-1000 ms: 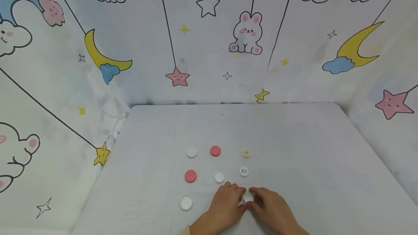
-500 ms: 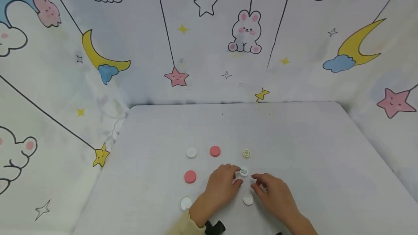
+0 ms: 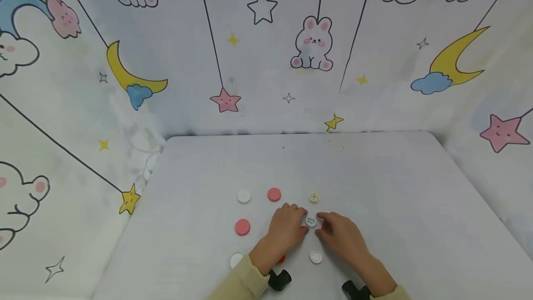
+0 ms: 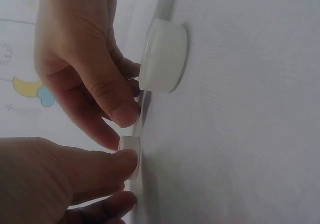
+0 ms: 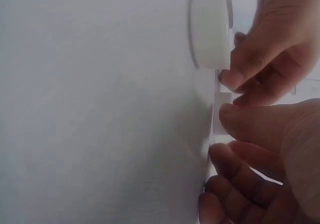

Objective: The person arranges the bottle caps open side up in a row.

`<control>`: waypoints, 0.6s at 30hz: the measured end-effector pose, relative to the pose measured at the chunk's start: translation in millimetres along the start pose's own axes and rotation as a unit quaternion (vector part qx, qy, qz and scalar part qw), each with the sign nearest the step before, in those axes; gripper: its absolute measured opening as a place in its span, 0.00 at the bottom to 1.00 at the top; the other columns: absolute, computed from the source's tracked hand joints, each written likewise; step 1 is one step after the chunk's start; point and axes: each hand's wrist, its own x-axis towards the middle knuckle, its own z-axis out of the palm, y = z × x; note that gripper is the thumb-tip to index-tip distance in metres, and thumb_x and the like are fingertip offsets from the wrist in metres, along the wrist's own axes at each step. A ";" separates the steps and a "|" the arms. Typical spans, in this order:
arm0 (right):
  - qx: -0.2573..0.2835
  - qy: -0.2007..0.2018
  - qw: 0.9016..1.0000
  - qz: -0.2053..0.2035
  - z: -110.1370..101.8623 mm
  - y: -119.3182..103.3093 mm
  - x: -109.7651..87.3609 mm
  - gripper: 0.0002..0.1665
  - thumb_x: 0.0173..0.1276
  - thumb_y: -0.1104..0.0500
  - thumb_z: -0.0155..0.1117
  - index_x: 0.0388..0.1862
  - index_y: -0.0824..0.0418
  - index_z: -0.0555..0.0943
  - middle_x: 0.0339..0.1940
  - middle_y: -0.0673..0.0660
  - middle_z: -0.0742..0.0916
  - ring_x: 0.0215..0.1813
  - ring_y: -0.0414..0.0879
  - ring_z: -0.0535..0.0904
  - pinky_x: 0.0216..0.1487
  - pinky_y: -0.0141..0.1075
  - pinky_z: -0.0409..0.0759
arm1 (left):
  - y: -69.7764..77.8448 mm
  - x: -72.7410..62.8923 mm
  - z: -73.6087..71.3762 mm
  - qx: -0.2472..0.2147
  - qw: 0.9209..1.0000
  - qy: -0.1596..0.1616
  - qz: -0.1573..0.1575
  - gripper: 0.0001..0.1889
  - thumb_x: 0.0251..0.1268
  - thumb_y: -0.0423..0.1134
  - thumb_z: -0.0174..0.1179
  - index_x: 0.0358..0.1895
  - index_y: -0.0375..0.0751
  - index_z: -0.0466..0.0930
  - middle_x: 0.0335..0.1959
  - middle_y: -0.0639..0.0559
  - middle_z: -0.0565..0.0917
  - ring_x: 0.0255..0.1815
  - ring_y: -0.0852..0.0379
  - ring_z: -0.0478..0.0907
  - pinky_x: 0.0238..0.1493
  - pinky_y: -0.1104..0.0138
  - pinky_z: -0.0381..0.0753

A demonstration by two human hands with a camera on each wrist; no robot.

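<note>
In the head view a small round white cap with a dark green print (image 3: 311, 221) lies on the table between both hands. My left hand (image 3: 286, 227) has its thumb and index finger around the cap's left side. From the right, my right hand (image 3: 342, 234) curls its thumb and index finger around the other side, fingertips right at the rim. The left wrist view shows the left thumb (image 4: 127, 161) overlapping the cap's side. Nearer the front edge lies a larger white ringed cap (image 3: 315, 257), seen standing thick in the right wrist view as the white cap (image 5: 211, 30).
Farther back lie a beige patterned cap (image 3: 314, 197), a red cap (image 3: 274, 194) and a white cap (image 3: 244, 196). To the left are another red cap (image 3: 242, 227) and a partly covered white cap (image 3: 236, 260). A red piece (image 3: 281, 259) peeks out beside the left wrist.
Both hands have moved back from the near ringed cap to the printed cap. The right hand has since closed in from the right. The left arm now hides the middle white cap.
</note>
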 end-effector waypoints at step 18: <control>-0.001 0.010 1.000 -0.015 4.3 -4.3 9.4 0.16 0.54 0.59 0.77 0.43 0.56 0.86 0.23 0.42 0.78 0.26 0.36 0.69 0.29 0.33 0.69 | 3.6 5.3 10.1 0.012 1.000 0.017 0.006 0.10 0.55 0.43 0.71 0.40 0.49 0.85 0.31 0.55 0.82 0.32 0.56 0.73 0.29 0.68 0.67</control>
